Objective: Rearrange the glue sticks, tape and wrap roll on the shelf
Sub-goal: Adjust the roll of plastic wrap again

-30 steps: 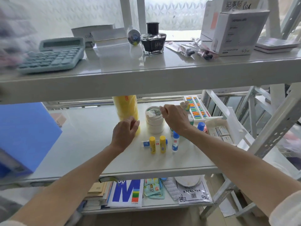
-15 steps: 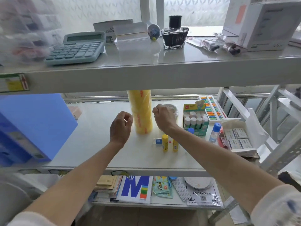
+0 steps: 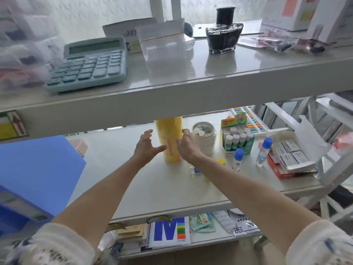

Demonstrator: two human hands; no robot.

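Both hands have uncurled from the loose fists of half a second ago and now flank the yellow wrap roll (image 3: 170, 142), which stands upright on the middle shelf (image 3: 118, 180), its top hidden behind the upper shelf's edge. Left hand (image 3: 147, 147) is spread, fingers apart, thumb reaching toward the roll's left side without clearly touching it. Right hand (image 3: 186, 145) is also opened out just right of the roll, fingertips near or against its upper part; whether they touch cannot be told. Right of that hand sits the stack of white tape rolls (image 3: 205, 137), and farther right a box of white-capped glue sticks (image 3: 237, 139). Nearer, partly hidden under the right forearm, lie yellow glue sticks (image 3: 221, 161), with two blue-capped glue bottles (image 3: 237, 158) upright to their right. A blue folder (image 3: 36, 173) fills the left end of this shelf, while a calculator (image 3: 87, 64) and ink bottle (image 3: 223, 34) rest on the shelf above
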